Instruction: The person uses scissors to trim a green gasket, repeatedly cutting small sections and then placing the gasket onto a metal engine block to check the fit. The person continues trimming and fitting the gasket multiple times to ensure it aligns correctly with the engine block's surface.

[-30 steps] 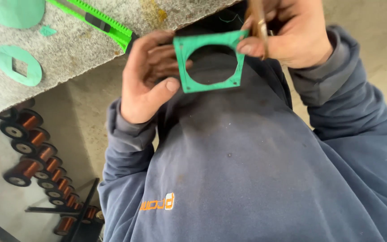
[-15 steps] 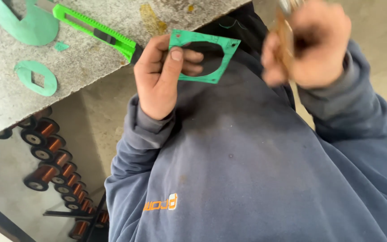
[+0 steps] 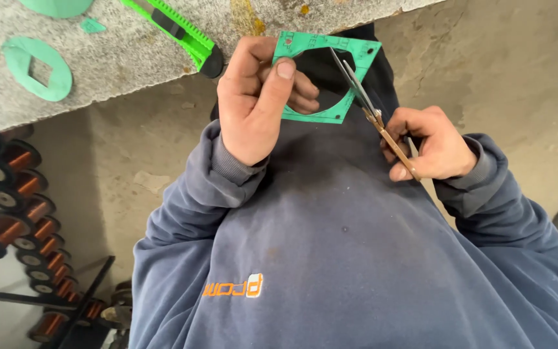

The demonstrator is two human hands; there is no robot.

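My left hand (image 3: 256, 97) pinches a green square gasket (image 3: 356, 52) with a large round hole, thumb on its left edge, holding it just below the worktop edge. My right hand (image 3: 434, 142) grips a pair of scissors (image 3: 372, 110) with brown handles. The blades are parted and reach up through the gasket's hole toward its top right corner. A small punched hole shows in that corner.
A grey stone worktop (image 3: 117, 58) runs along the top, carrying a green utility knife (image 3: 179, 32), a green round offcut with a square hole (image 3: 37, 68) and smaller green scraps. Copper wire spools (image 3: 14, 213) stand on the floor at the left.
My right hand came down from the upper right and brought the scissors into the gasket's hole. My left hand tilted the gasket and shifted it slightly right.
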